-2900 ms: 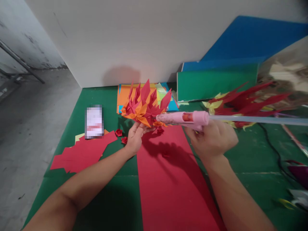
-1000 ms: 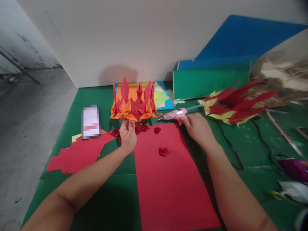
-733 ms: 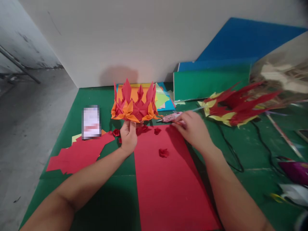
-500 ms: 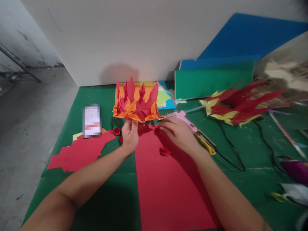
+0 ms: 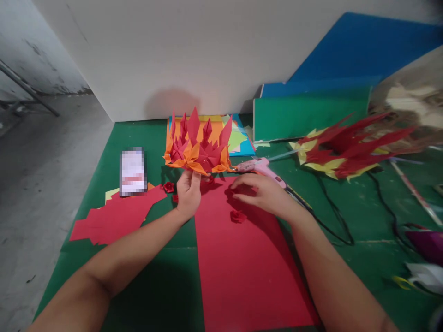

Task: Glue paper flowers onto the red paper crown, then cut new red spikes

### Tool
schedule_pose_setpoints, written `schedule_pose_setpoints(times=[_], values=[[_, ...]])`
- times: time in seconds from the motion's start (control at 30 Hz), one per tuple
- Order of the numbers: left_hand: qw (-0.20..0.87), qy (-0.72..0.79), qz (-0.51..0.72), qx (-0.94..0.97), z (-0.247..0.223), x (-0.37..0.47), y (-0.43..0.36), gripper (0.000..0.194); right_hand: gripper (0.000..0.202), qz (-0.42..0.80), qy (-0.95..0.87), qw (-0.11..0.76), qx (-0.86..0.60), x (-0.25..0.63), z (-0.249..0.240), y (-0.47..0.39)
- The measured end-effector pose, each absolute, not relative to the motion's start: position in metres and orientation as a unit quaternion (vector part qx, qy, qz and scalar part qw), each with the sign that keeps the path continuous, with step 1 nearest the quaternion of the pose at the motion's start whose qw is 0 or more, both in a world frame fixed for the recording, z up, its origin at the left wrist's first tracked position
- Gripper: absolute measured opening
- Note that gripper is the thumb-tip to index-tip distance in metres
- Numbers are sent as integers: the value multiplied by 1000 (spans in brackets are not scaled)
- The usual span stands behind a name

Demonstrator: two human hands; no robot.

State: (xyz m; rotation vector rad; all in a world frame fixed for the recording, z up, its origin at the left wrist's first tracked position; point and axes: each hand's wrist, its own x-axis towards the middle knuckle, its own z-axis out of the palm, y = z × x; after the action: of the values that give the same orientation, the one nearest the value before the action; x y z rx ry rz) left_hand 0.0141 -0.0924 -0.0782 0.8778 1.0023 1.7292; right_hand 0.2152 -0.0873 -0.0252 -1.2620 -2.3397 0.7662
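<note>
My left hand (image 5: 188, 193) holds the lower edge of a folded paper crown (image 5: 200, 150) with red points and orange petals, raised over the green table. My right hand (image 5: 258, 191) hovers to its right with fingers curved and apart, nothing visible between them. Below that hand lies a small red paper flower (image 5: 238, 216) on a large red sheet (image 5: 249, 276). Another small red flower (image 5: 168, 186) rests left of my left hand. A pink glue gun (image 5: 254, 165) lies just behind my right hand.
Red cut paper (image 5: 117, 219) and a blurred-out phone-like object (image 5: 133, 171) are at the left. A second crown, red and yellow (image 5: 342, 152), sits at the right. A yellow-edged cutter and black cable (image 5: 341, 221) lie near my right forearm. Green and blue boards (image 5: 308, 115) stand behind.
My right hand has moved slightly right and away from the crown, its fingers more spread. The crown has shifted a little right in my left hand, and the view has moved slightly.
</note>
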Motion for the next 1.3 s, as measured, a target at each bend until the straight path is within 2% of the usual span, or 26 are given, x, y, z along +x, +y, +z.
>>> schedule_pose_setpoints(times=[0.13, 0.23, 0.33, 0.4, 0.5, 0.63, 1.03, 1.3], values=[[446, 409, 707, 365, -78, 14, -94, 39, 16, 393, -798, 234, -393, 228, -3, -89], [438, 404, 719, 358, -76, 15, -95, 36, 18, 436, -771, 331, -326, 218, 18, -89], [436, 394, 733, 344, -74, 16, -95, 36, 14, 373, -767, 403, -332, 192, 33, -89], [437, 385, 736, 344, -74, 17, -95, 35, 10, 272, -787, 425, -356, 176, 38, -90], [442, 368, 731, 366, -75, 17, -98, 31, 8, 135, -839, 400, -343, 161, 37, -90], [451, 337, 724, 399, -75, 16, -101, 27, 10, 69, -887, 342, -301, 161, 32, -89], [443, 316, 723, 426, -75, 16, -105, 24, 9, 20, -898, 308, -313, 162, 33, -92], [487, 294, 712, 413, -77, 15, -105, 27, 10, 12, -905, 292, -309, 163, 29, -89]])
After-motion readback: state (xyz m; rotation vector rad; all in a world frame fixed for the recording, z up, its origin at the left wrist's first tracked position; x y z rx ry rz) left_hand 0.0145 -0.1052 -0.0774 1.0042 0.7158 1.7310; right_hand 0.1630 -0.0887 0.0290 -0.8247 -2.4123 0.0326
